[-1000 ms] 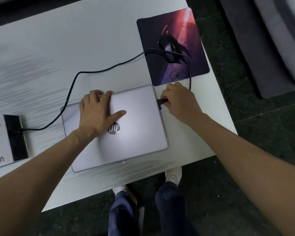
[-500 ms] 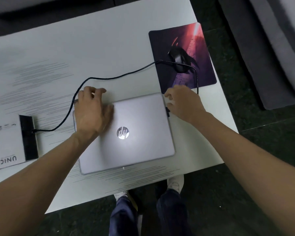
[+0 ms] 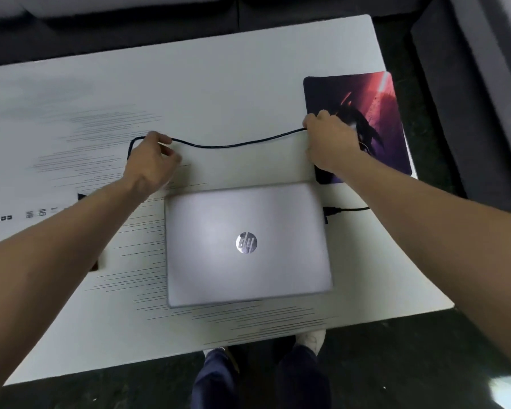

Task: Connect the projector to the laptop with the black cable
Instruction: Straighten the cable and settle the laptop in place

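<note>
A closed silver laptop (image 3: pixel 248 243) lies on the white table (image 3: pixel 219 84). The black cable (image 3: pixel 236 144) runs in a shallow sag behind the laptop, pinched at each end of that span by my hands. My left hand (image 3: pixel 151 160) grips it at the left, where it bends down. My right hand (image 3: pixel 331 143) grips it at the right, over the mouse pad. The cable's plug (image 3: pixel 331 211) sits in the laptop's right side. The white projector (image 3: pixel 15 216) lies at the far left, mostly hidden by my left forearm.
A purple and red mouse pad (image 3: pixel 378 113) lies at the table's right rear corner, a dark mouse on it hidden behind my right hand. Grey sofa cushions (image 3: pixel 484 84) stand to the right. My feet (image 3: pixel 310 340) show under the table's near edge.
Both hands left the laptop and moved back to the loose cable, taking hold of it and stretching it between them. The plug stays in the laptop's right side.
</note>
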A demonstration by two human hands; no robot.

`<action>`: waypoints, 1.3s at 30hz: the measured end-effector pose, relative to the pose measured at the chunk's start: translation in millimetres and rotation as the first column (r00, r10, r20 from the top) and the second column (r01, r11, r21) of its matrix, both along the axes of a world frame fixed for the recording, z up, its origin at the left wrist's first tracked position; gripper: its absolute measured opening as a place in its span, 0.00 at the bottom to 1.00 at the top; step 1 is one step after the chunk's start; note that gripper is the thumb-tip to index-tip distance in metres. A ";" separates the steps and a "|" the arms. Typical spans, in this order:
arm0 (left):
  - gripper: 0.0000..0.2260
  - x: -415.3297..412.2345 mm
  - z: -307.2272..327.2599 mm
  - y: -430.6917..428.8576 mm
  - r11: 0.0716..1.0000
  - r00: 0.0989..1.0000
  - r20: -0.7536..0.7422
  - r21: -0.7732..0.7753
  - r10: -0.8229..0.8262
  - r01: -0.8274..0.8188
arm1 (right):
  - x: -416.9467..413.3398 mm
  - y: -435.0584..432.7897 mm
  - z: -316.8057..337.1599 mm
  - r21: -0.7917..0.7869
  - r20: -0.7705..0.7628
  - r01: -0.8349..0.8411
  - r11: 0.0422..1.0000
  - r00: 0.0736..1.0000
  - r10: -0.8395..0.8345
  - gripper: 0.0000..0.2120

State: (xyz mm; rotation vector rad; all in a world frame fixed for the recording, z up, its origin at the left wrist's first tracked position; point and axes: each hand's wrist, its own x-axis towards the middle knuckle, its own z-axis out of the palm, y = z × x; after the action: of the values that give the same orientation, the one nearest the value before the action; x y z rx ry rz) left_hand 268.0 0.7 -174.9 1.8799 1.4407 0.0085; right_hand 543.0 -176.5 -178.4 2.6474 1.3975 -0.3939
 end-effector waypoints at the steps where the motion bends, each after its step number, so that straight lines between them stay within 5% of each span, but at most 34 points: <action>1: 0.16 0.8 -0.9 4.2 1.000 1.000 -0.004 -0.019 -0.005 0.005 | 0.5 2.7 -1.8 -0.016 0.018 0.004 1.000 1.000 -0.004 0.22; 10: 0.13 -20.0 -6.2 -9.7 0.872 0.865 -0.166 0.055 -0.473 0.487 | 3.0 38.1 -15.3 -0.119 0.083 0.031 0.992 0.996 -0.021 0.16; 15: 0.13 -30.4 -16.2 -18.9 0.803 0.784 -0.232 0.015 -0.576 0.595 | -3.9 69.1 -10.9 0.007 0.041 -0.062 0.998 0.997 0.062 0.13; 23: 0.08 -28.1 -17.5 -21.1 0.829 0.801 -0.269 0.011 -0.536 0.559 | -13.8 88.2 -19.1 0.041 -0.038 -0.059 0.997 0.997 0.060 0.13; 28: 0.10 -23.2 -21.5 -29.9 0.846 0.808 -0.318 0.032 -0.496 0.532 | -10.9 60.2 -15.3 0.075 -0.171 0.013 0.997 0.985 0.000 0.22; 31: 0.14 -22.2 -22.2 -36.8 0.846 0.805 -0.346 0.053 -0.483 0.531 | -14.4 33.9 3.4 0.182 -0.203 0.059 0.982 0.979 -0.022 0.26; 34: 0.16 -20.4 -21.6 -45.8 0.871 0.832 -0.337 0.063 -0.440 0.487 | -26.8 -4.4 23.7 0.323 -0.193 0.176 0.930 0.974 -0.118 0.18; 39: 0.20 -21.5 -21.9 -71.4 0.951 0.923 -0.273 0.069 -0.272 0.301 | -72.8 -89.6 28.4 0.029 -0.203 0.468 0.883 0.868 -0.454 0.12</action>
State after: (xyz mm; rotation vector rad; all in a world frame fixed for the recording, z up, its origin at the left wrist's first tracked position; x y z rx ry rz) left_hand 246.5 -70.7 -196.8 2.2353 1.3390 -0.3190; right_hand 470.2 -266.1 -150.0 3.0682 0.8052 -0.6690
